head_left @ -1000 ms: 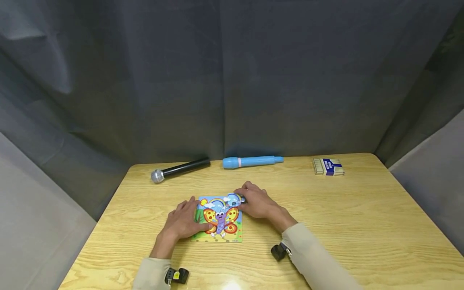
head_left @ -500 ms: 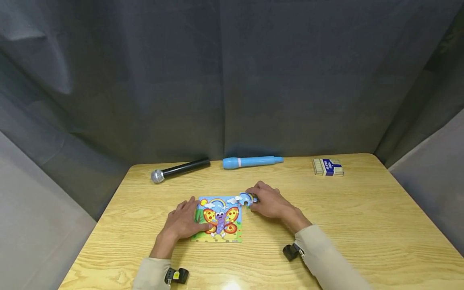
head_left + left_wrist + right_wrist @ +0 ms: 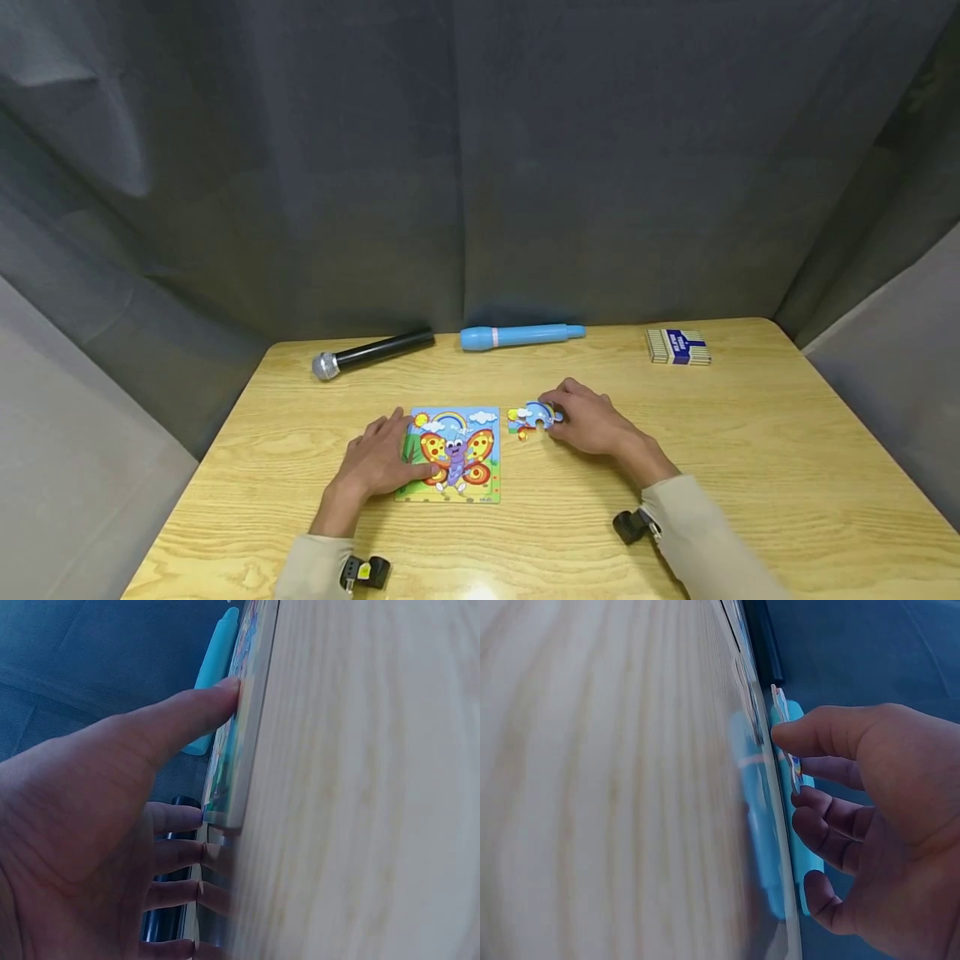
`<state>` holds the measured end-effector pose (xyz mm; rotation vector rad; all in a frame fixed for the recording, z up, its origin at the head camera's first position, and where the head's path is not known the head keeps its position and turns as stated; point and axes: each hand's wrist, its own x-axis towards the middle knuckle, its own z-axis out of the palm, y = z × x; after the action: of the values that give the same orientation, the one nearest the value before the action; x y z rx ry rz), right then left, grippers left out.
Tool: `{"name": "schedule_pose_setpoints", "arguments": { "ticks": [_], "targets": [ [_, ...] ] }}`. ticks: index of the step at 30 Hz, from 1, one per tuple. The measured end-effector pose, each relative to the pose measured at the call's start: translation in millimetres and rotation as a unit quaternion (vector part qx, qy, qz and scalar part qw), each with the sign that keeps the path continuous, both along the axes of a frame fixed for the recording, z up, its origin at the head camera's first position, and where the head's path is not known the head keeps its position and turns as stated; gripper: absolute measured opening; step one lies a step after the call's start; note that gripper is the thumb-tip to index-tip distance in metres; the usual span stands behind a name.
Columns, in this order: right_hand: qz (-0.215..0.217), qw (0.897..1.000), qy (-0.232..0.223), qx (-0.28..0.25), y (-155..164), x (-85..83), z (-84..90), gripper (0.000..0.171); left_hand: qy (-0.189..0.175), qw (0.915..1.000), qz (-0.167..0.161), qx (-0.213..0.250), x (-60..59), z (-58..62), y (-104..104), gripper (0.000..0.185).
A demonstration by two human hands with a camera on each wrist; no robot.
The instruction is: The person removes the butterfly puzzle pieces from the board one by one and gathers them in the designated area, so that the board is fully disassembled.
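In the head view a square butterfly jigsaw puzzle (image 3: 460, 446) lies flat on the wooden table. My left hand (image 3: 386, 454) rests at its left side, thumb (image 3: 221, 694) laid on the picture and straight fingers along the edge. To the right of the puzzle, my right hand (image 3: 588, 421) pinches a puzzle piece (image 3: 538, 411) showing a rainbow and sky. A sun-printed part (image 3: 513, 414) adjoins it on the left. The right wrist view shows the puzzle piece (image 3: 796, 769) edge-on between thumb and fingertips, close over the table, with the other fingers curled.
Along the back of the table (image 3: 750, 467) lie a black microphone (image 3: 375, 351) with a silver head, a blue microphone-shaped stick (image 3: 522, 335) and a box (image 3: 678, 346) with a blue label. A dark curtain (image 3: 465, 167) hangs behind.
My right hand has moved right, carrying the puzzle piece from the puzzle's top right corner to beside it. A sun-printed part now shows next to the piece. My left hand stays put.
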<state>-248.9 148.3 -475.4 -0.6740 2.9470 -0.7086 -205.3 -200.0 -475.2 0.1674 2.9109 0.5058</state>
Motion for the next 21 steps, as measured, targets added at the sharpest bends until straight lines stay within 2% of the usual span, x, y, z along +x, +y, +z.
{"name": "schedule_pose_setpoints", "arguments": {
  "ticks": [11,21],
  "targets": [
    [-0.012,1.000,-0.004,0.027,23.8,-2.9,0.9,0.042,0.002,1.0000,0.001,0.002,0.0,0.7,-0.5,0.097],
    [-0.015,0.999,-0.021,0.031,30.1,-2.6,-2.4,0.040,0.003,1.0000,-0.002,-0.002,0.5,0.1,-0.2,0.096]
  ]
}}
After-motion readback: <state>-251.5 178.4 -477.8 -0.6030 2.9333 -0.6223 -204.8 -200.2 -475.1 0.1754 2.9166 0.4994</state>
